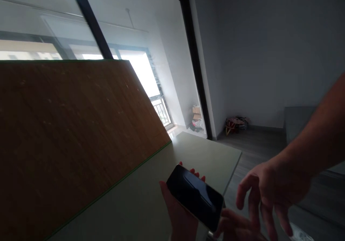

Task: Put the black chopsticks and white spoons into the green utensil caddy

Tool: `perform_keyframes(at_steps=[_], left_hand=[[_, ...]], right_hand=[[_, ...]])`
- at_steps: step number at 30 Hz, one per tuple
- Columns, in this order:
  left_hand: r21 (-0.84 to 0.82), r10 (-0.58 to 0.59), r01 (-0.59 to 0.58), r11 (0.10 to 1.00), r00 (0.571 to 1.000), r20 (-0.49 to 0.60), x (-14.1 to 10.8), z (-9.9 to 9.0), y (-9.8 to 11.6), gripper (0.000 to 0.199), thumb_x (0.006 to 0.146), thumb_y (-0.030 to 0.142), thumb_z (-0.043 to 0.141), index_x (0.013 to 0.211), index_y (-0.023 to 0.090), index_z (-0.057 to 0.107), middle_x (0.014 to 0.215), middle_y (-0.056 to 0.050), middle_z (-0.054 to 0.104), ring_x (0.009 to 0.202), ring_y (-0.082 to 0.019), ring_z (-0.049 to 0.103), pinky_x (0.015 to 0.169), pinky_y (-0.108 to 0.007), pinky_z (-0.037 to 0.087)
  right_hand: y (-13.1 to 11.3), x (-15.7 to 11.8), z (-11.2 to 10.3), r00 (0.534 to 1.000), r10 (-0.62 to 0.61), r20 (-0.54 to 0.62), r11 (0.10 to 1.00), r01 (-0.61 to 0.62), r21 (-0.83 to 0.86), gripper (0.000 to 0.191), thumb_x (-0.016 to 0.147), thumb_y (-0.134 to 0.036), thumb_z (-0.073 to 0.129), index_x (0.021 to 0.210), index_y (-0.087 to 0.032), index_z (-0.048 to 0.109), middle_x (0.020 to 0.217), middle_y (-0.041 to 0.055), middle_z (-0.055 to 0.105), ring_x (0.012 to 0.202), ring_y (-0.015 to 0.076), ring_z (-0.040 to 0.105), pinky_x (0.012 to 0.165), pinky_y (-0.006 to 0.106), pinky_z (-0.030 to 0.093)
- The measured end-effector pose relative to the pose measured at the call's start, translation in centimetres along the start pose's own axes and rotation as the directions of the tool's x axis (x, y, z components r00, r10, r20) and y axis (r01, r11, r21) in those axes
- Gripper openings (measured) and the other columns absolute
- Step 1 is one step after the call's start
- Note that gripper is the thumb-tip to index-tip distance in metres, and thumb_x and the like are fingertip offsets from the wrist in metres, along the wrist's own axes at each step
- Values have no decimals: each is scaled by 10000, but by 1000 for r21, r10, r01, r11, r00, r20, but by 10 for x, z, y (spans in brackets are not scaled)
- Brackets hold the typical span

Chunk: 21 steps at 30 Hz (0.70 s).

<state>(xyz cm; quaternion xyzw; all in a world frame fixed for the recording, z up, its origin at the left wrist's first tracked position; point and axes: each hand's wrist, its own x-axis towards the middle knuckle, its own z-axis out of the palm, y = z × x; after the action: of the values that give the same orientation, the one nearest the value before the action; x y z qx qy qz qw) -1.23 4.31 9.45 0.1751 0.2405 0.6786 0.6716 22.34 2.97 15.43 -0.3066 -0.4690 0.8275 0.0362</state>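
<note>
My left hand (182, 214) comes up from the bottom edge, palm up, wrapped round a dark phone (195, 196), its thumb on the left side and fingertips beyond the far edge. The phone's black screen faces up. At its lower right end is my right hand (237, 226), fingers bent and close together; whatever they pinch is hidden. A small shiny piece shows below the phone. Above my right hand, another person's hand (280, 187) reaches in from the right, fingers spread downward and holding nothing visible.
A pale table (207, 151) lies beneath the phone. On the left a large brown wooden board (81, 126) with a green edge slopes upward. Behind are a dark-framed glass door (195, 61), a bundle of cloth (237, 123) on the floor and a grey block (299, 120) at right.
</note>
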Motion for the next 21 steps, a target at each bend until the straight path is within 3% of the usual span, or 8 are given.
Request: perform_keyframes(at_steps=[1, 2, 4, 6, 8, 14, 18, 21], left_hand=[[15, 10, -10, 1000, 1000, -4, 0, -5, 6, 682, 721, 747, 409, 1174, 272, 596, 886, -79, 702, 838, -256, 666, 888, -516, 476], [27, 16, -16, 1000, 1000, -8, 0, -10, 11, 696, 719, 748, 412, 1187, 263, 589, 886, -85, 700, 823, -259, 667, 882, -517, 477], [37, 28, -27, 999, 999, -22, -1, -18, 17, 718, 718, 747, 418, 1222, 257, 563, 890, -90, 697, 804, -259, 668, 879, -515, 476], [38, 41, -40, 998, 999, -28, -2, -24, 21, 740, 721, 751, 411, 1246, 246, 542, 888, -95, 694, 793, -257, 666, 879, -518, 473], [43, 52, -51, 998, 998, -19, -3, -27, 25, 759, 727, 755, 397, 1258, 229, 530, 885, -102, 690, 787, -255, 661, 869, -516, 477], [95, 2, -6, 995, 999, 39, -5, -31, 29, 840, 705, 801, 347, 1290, 216, 494, 1008, -138, 680, 809, -285, 661, 782, -467, 497], [53, -137, 134, 990, 987, 78, -6, -41, 13, 941, 699, 821, 306, 1142, 48, 605, 1033, -209, 671, 956, -301, 627, 812, -368, 481], [68, -229, 225, 972, 972, 52, -6, -48, -2, 940, 716, 802, 319, 1063, -12, 634, 861, -205, 697, 742, -245, 652, 643, -308, 482]], right_hand=[[14, 21, 3, 978, -179, -109, 982, 185, 46, 344, 641, -280, 641, 949, -126, 655, 775, 123, 719, 625, 254, 683, 455, 288, 502], [30, 48, 8, 854, -433, -287, 875, 475, 95, 315, 641, -356, 664, 873, -143, 654, 648, 79, 695, 482, 208, 643, 365, 237, 448], [62, 106, 22, 803, -501, -324, 822, 558, 113, 462, 639, -447, 694, 1019, -203, 594, 717, 34, 696, 528, 189, 656, 403, 238, 479], [86, 157, 34, 713, -598, -367, 725, 676, 132, 574, 696, -511, 657, 1145, -188, 503, 710, 18, 682, 493, 161, 643, 391, 216, 469], [98, 188, 40, 698, -597, -395, 705, 691, 157, 551, 736, -502, 636, 1128, -144, 485, 615, 8, 659, 465, 174, 636, 377, 225, 467], [99, 197, 42, 661, -583, -473, 706, 700, 109, 493, 785, -476, 603, 1078, -94, 494, 491, 39, 647, 424, 159, 607, 409, 217, 436], [99, 199, 45, 621, -579, -528, 665, 735, 134, 471, 772, -498, 607, 1024, -110, 514, 471, 32, 637, 401, 146, 589, 398, 206, 417], [99, 201, 45, 636, -554, -537, 654, 732, 192, 457, 768, -474, 625, 1046, -135, 496, 500, 3, 637, 421, 145, 599, 393, 207, 442]])
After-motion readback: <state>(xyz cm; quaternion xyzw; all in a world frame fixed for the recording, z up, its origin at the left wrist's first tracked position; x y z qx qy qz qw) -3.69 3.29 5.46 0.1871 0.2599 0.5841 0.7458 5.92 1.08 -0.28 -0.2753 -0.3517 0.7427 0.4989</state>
